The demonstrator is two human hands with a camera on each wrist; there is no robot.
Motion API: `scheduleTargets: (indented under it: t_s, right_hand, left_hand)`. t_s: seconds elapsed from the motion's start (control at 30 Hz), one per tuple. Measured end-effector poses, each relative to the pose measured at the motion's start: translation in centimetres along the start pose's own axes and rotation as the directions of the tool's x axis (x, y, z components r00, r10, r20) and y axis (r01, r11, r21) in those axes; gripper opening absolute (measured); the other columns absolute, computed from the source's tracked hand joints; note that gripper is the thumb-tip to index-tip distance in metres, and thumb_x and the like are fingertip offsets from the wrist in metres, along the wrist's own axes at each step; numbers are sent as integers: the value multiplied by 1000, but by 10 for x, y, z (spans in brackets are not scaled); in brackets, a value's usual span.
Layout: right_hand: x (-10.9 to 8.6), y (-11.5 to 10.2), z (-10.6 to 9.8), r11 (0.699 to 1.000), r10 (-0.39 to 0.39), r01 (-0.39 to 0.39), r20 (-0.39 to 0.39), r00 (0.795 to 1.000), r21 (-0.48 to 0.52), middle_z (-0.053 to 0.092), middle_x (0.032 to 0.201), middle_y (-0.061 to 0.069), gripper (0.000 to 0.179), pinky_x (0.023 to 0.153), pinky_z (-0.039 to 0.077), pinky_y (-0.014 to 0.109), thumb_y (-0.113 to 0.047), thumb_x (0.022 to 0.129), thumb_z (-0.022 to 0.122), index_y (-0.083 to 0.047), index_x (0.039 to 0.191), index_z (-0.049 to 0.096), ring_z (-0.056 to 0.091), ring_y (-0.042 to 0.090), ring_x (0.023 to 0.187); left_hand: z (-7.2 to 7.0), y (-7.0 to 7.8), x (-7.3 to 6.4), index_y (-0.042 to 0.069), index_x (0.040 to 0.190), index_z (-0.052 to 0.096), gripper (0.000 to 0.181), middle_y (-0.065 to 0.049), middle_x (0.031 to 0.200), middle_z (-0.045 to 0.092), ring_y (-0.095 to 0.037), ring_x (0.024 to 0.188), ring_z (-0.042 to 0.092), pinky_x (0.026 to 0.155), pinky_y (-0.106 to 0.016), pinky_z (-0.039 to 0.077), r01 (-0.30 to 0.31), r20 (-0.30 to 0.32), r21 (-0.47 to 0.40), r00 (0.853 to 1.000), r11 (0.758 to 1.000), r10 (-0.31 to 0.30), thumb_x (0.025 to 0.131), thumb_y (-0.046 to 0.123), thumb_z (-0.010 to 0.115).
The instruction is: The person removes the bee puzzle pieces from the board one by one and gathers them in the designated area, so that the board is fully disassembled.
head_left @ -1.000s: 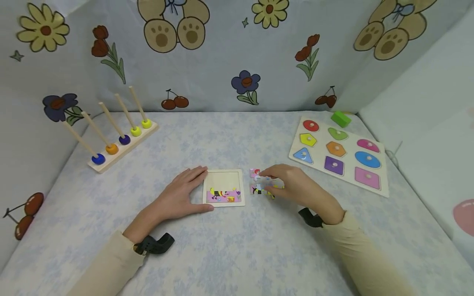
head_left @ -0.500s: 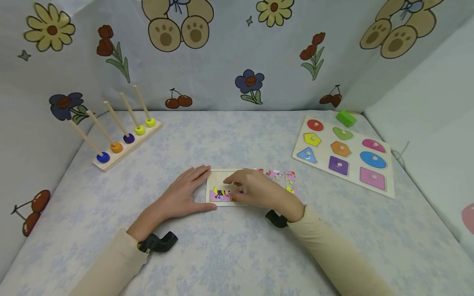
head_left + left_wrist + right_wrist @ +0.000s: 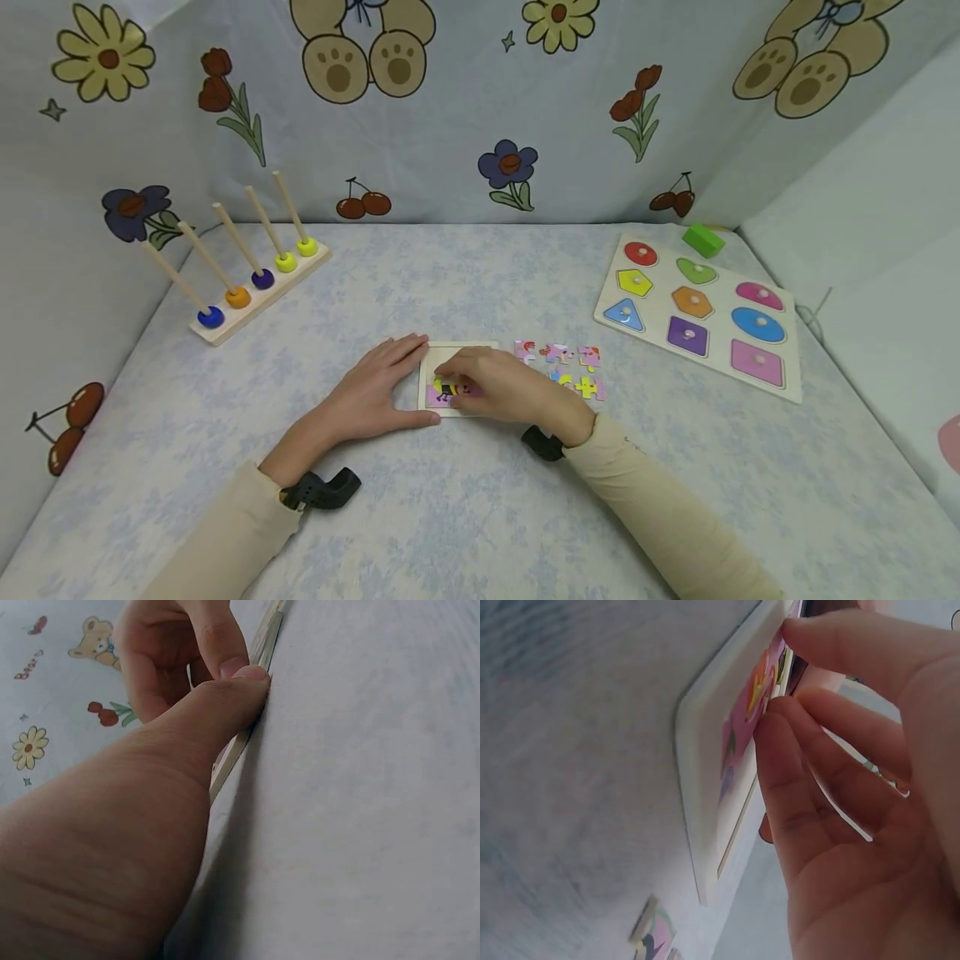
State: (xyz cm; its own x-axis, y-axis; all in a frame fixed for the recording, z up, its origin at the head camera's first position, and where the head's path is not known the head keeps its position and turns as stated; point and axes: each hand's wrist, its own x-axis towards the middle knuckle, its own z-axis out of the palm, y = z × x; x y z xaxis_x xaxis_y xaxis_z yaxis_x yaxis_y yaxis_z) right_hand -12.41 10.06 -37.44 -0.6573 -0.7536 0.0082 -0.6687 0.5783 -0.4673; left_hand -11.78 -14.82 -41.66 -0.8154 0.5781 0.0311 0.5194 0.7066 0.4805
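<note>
My left hand lies along the left side of a small wooden puzzle tray, fingers fairly straight at the far corner and thumb at the near one. Pink jigsaw pieces with a bee line the tray's near part. Over them my right hand pinches a puzzle piece, mostly hidden by its fingers. In the right wrist view, its thumb and fingertips are right at the pink picture inside the tray rim. The left wrist view shows the left thumb at the tray's edge.
Several loose jigsaw pieces lie in two rows right of the tray. A shape-knob board and green block stand at the back right. A wooden peg stand with beads is at the back left. Patterned cloth hangs behind.
My right hand has moved left from the loose pieces to over the tray, and the near row's leftmost puzzle piece is gone from its place. My left hand stays at the tray.
</note>
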Motion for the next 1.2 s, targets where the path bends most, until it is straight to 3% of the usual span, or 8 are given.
scheduleTargets:
  t_s: [0.27, 0.6, 0.93, 1.2]
  right_hand:
    - [3, 0, 1, 999, -31, 30, 73, 997, 13, 67, 132, 6, 41, 107, 50, 38, -14, 98, 71, -5, 138, 65, 61, 19, 119]
    - [5, -1, -1, 998, -16, 11, 98, 995, 59, 66, 117, 6, 40, 86, 51, 27, -9, 98, 69, -1, 137, 65, 56, 16, 97]
    - [5, -1, 2, 994, 16, -24, 76, 997, 103, 65, 109, 2, 35, 83, 51, 25, -9, 96, 72, -5, 131, 67, 57, 15, 94]
    - [4, 0, 1, 996, 5, -10, 56, 998, 83, 65, 107, 1, 34, 80, 51, 24, -10, 97, 72, -7, 130, 68, 59, 14, 91]
  left_hand:
    - [0, 1, 0, 6, 162, 31, 109, -10, 171, 25, -31, 158, 22, 129, -53, 18, -7, -3, -4, 1000, 1000, 7, 83, 65, 77]
    - [0, -1, 1, 5, 162, 31, 110, -10, 171, 25, -30, 158, 21, 129, -52, 17, -13, -5, 3, 1000, 1000, 13, 83, 65, 77]
    - [1, -1, -1, 4, 162, 32, 109, -11, 170, 26, -31, 158, 23, 129, -52, 17, -24, -13, -1, 1000, 1000, 24, 83, 64, 78]
    - [0, 0, 0, 4, 162, 32, 109, -12, 170, 26, -31, 158, 23, 129, -53, 18, -21, -14, 4, 1000, 1000, 21, 83, 64, 77]
